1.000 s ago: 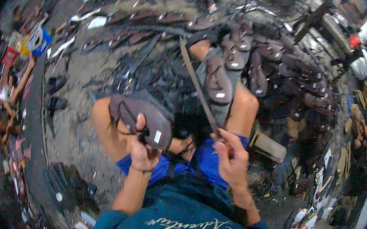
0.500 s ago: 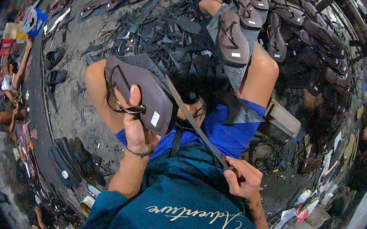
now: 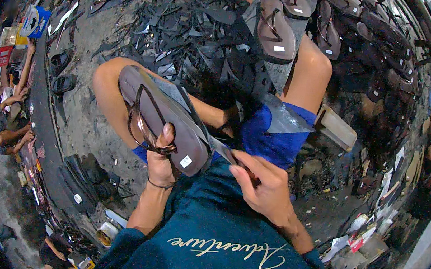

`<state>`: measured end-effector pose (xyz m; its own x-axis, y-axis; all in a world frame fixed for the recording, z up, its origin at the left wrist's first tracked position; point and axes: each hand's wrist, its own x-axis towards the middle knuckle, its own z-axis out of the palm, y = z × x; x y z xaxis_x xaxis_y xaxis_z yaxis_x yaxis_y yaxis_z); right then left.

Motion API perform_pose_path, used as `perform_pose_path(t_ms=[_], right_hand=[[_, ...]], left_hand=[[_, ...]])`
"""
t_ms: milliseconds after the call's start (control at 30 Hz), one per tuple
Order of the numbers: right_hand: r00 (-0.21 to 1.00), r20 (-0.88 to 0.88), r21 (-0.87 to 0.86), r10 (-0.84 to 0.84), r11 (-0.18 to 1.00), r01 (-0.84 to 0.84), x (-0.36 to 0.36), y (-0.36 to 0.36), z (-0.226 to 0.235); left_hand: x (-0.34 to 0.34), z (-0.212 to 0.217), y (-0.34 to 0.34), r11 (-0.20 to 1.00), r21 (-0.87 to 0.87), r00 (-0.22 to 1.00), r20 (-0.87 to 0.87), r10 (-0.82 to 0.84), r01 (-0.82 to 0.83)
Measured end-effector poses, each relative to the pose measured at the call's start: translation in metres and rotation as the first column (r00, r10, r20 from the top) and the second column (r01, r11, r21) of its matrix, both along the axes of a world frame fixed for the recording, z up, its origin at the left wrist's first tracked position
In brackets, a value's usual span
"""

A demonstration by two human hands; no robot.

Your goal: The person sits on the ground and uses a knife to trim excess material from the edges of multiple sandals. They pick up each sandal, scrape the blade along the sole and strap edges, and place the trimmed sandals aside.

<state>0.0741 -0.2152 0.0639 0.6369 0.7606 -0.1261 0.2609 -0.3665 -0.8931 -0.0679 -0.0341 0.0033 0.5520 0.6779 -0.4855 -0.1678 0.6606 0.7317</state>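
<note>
Dark offcuts of sheet rubber (image 3: 185,30) litter the grey floor (image 3: 77,113) ahead of you, and rows of finished brown sandals (image 3: 344,27) lie beyond your knees. You sit on the floor with your legs drawn up, in blue shorts (image 3: 273,138) and a teal shirt (image 3: 224,242).

Your left hand (image 3: 162,157) holds a brown sandal (image 3: 161,118) up over your left thigh, sole side tilted away; the thumb presses over its thin strap, and the fingers are closed around the heel end, near a small white sticker. Your right hand (image 3: 263,185) sits just beside that heel, fingers curled shut on the handle of a long blade (image 3: 203,128), which runs up along the sandal's right edge, touching it.

On your right leg rests a second brown sandal (image 3: 275,32) lying on a grey board (image 3: 281,73). A pale wooden block (image 3: 336,128) sits just right of your right thigh. At the far left edge, other people (image 3: 7,116) sit on the floor, well apart from you.
</note>
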Motion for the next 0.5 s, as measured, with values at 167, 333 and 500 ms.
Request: perform_pose_path(t_ms=[167,333,500], right_hand=[[0.995,-0.015,0.083,0.102,0.991,-0.101,0.006,0.044,-0.008],[0.997,-0.019,0.044,0.079,0.996,-0.078,-0.007,0.014,-0.004],[0.993,-0.046,-0.025,0.107,0.994,-0.108,0.001,0.021,-0.013]], left_hand=[[-0.01,0.004,0.0,0.999,0.034,1.0,-0.016,-0.02,0.021],[-0.003,0.012,0.001,0.979,-0.145,0.982,0.099,0.161,-0.146],[-0.02,0.005,0.002,0.997,-0.072,0.997,-0.069,0.018,-0.023]])
